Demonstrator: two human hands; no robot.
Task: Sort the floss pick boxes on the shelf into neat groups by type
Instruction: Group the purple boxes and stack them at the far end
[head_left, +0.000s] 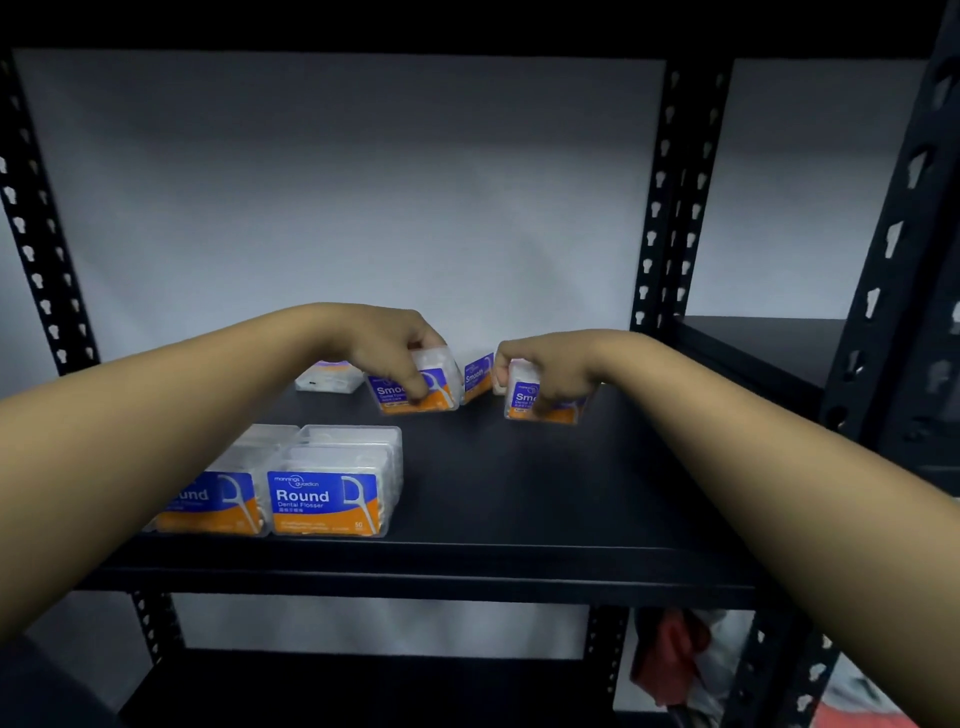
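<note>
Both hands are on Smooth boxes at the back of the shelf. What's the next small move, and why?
Probably draw the two held boxes together. The left hand grips one Smooth box, the right hand another Smooth box, with a third Smooth box standing apart between them. The Round boxes already sit side by side at the front left, so closing these up would form the second group.
</note>
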